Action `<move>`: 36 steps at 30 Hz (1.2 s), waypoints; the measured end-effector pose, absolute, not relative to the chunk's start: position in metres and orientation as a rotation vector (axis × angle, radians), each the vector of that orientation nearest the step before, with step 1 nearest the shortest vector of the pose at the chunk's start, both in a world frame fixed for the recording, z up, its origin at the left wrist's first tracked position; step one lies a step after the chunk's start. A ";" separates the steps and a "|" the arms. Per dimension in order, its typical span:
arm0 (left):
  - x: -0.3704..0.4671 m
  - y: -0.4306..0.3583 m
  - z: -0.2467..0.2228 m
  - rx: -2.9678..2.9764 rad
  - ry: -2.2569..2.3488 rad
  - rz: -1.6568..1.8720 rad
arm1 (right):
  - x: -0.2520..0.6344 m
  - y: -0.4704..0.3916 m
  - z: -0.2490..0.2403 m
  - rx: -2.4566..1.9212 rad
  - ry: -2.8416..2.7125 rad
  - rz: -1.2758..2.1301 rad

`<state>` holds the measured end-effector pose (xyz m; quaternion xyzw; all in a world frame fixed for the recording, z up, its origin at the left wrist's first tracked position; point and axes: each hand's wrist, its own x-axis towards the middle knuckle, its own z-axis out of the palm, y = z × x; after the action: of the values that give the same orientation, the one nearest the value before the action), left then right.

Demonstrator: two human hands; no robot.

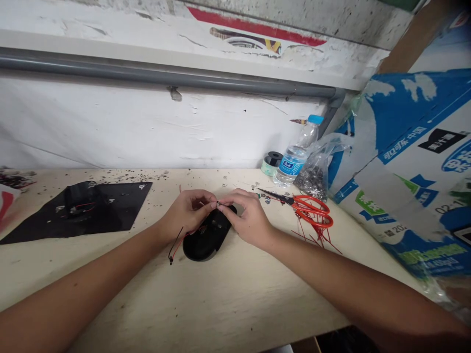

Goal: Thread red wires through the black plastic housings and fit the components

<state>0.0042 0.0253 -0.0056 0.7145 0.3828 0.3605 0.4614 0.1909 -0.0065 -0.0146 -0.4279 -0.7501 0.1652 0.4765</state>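
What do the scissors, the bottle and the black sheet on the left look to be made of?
Scissors: dark blades, likely metal; glossy orange-red handles, probably plastic or coated.
Bottle: clear, shiny plastic, judging by its see-through walls; the blue cap looks like opaque plastic.
Black sheet: smooth, thin and flat; plastic or rubber, I can't tell which.

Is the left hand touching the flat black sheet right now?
Apart. The head view shows a strip of pale tabletop between the left hand and the right edge of the black sheet.
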 end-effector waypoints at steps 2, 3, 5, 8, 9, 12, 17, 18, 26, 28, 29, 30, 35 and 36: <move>0.004 0.027 -0.007 1.778 0.880 0.869 | 0.191 -0.006 -0.015 -1.017 -1.825 0.410; 0.004 0.027 -0.008 1.783 0.858 0.866 | 0.191 -0.006 -0.016 -1.005 -1.823 0.415; 0.004 0.028 -0.008 1.773 0.852 0.874 | 0.191 -0.005 -0.017 -0.998 -1.827 0.418; 0.004 0.027 -0.007 1.748 0.883 0.901 | 0.191 -0.005 -0.018 -1.010 -1.830 0.395; 0.004 0.026 -0.006 1.753 0.881 0.908 | 0.191 -0.005 -0.019 -1.014 -1.825 0.384; 0.004 0.025 -0.005 1.785 0.870 0.909 | 0.190 -0.005 -0.019 -1.020 -1.804 0.376; 0.004 0.027 -0.006 1.844 0.893 0.905 | 0.190 -0.005 -0.019 -1.023 -1.813 0.371; 0.004 0.027 -0.007 1.864 0.895 0.900 | 0.190 -0.005 -0.019 -1.022 -1.822 0.358; 0.001 0.030 -0.012 2.024 0.889 0.905 | 0.191 -0.007 -0.023 -1.006 -1.875 0.291; 0.001 0.030 -0.013 2.054 0.881 0.907 | 0.191 -0.007 -0.023 -1.001 -1.890 0.288; 0.001 0.030 -0.013 2.063 0.881 0.909 | 0.191 -0.007 -0.022 -1.000 -1.895 0.289; 0.001 0.030 -0.013 2.068 0.883 0.910 | 0.191 -0.007 -0.022 -1.002 -1.894 0.292; 0.001 0.028 -0.011 2.089 0.886 0.912 | 0.190 -0.007 -0.022 -1.016 -1.867 0.308; 0.001 0.028 -0.010 2.096 0.885 0.914 | 0.190 -0.007 -0.022 -1.018 -1.871 0.305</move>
<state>0.0005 0.0277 -0.0102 0.8046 0.3397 0.3507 0.3380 0.1903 -0.0072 -0.0222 -0.4164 -0.7652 0.1245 0.4749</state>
